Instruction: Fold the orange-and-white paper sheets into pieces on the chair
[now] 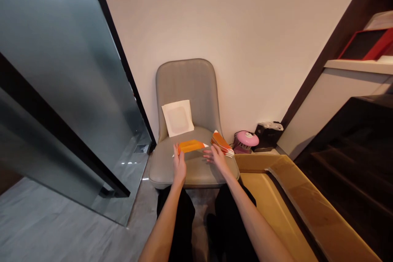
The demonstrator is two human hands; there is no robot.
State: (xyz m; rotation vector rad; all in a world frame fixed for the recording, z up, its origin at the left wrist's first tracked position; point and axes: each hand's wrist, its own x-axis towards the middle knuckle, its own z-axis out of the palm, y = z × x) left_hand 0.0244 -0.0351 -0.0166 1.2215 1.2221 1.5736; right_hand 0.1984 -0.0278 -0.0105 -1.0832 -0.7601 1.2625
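Your knees in black trousers point(236, 221) are nearest, forearms reaching over them. Left hand point(179, 166): thumb and fingers pinching the left end of an orange card point(190, 146), held roughly flat above the chair seat point(201, 174). Right hand point(217, 159): fingers spread and loosely curled, close to the card's white-tipped right end; can't tell if they touch it. Just beyond that hand, a stack of orange cards point(221, 144) with white edges lies slightly fanned at the right side of the seat; contact with your hand unclear.

On your right, an open cardboard box point(260, 196) sits beside the chair, with a dark strip running along its inside. Behind the cards, a white square sheet point(178, 118) with a greyish rounded panel leans tilted against the grey backrest point(187, 77). Past the box, a pink rounded gadget point(247, 138) stands near the wall, just beside a black box point(267, 136) with clear plastic on top. Frosted glass door point(70, 73) with a black bar on your left. Plain wall point(233, 28) behind the chair. Upper right, a pale shelf point(359, 65) carries a red-edged dark item point(365, 45).
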